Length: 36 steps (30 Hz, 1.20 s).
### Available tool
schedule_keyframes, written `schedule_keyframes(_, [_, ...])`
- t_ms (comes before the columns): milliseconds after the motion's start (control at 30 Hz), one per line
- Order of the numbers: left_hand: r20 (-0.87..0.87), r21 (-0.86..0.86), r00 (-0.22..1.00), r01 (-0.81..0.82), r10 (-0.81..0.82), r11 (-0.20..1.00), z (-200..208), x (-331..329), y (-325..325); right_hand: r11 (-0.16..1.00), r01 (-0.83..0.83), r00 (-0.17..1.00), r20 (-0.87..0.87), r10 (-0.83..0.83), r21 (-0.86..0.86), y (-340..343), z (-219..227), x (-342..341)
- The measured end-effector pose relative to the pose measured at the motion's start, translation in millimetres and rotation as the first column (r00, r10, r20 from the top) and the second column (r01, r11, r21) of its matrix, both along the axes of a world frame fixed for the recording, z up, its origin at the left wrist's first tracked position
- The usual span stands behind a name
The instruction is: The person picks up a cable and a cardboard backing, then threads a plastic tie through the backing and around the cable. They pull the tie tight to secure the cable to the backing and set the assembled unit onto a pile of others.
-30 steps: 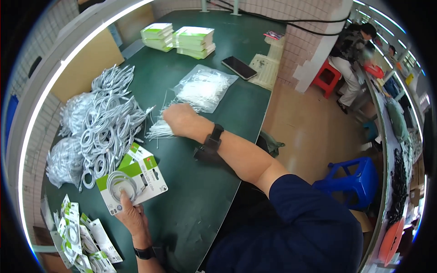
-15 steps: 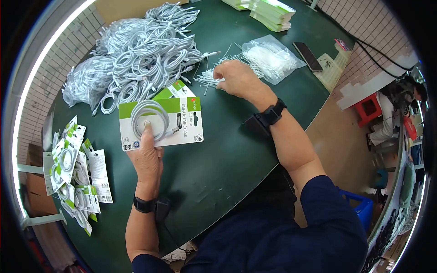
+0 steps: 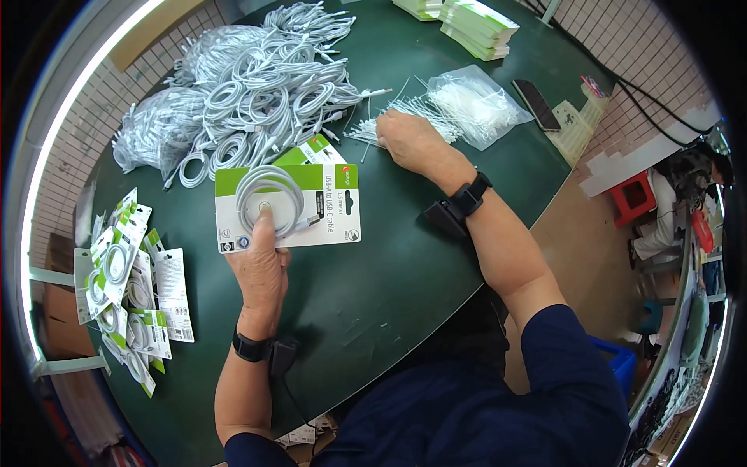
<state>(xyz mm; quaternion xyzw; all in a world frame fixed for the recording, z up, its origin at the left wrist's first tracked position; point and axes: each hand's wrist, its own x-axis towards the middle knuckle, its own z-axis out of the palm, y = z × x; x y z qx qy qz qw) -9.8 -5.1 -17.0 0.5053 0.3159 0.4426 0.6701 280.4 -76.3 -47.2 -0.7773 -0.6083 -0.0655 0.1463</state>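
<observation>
My left hand (image 3: 261, 272) grips a white and green retail card (image 3: 341, 226) by its lower edge. Its thumb presses into the middle of a coiled white cable (image 3: 294, 191) that lies against the card's front. Over at the loose white cable ties (image 3: 436, 121), my right hand (image 3: 415, 143) has its fingers curled together at the near side of the pile; whatever is between the fingertips is hidden. Just beyond that hand lies a clear bag of cable ties (image 3: 486, 113). Another green and white card (image 3: 317, 150) lies partly behind the held one.
A big heap of white cables (image 3: 264, 86) fills the far left of the green table (image 3: 373, 303). Carded cables (image 3: 132, 296) lie piled at the left edge. Card stacks (image 3: 476, 27) stand at the far side, and a phone (image 3: 537, 105) lies to the right.
The right hand's fingers have drawn in closer among the cable ties. The left hand keeps the card and coil, nearly unmoved. The whole view has shifted slightly.
</observation>
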Motion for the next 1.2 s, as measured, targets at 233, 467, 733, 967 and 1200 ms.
schedule_keyframes(233, [0.003,0.006,1.000,-0.031,0.031,1.000,1.9,-0.6,-1.1,0.999,0.021,0.998,-0.056,-0.019,0.041,-0.9,8.9,-2.4])
schedule_keyframes(467, [-0.073,0.178,0.995,-0.058,0.072,0.982,2.2,-10.0,-5.0,0.968,-0.054,0.983,-0.160,0.095,0.244,-9.7,26.2,-4.9])
schedule_keyframes(733, [0.031,0.587,0.988,-0.143,0.154,0.797,-9.1,-19.3,-15.4,0.819,-0.090,0.652,-0.589,0.478,0.566,-17.4,59.6,-32.2])
schedule_keyframes(967, [-0.168,0.968,0.979,0.142,0.116,0.205,17.3,-25.5,-20.2,0.910,-0.060,0.311,-0.858,0.408,0.411,-29.6,80.8,-44.2])
schedule_keyframes(1200, [-0.289,0.956,0.954,0.292,-0.077,0.028,22.6,-17.4,-22.9,0.933,-0.210,0.706,-0.614,0.352,0.293,-21.5,63.9,-45.7])
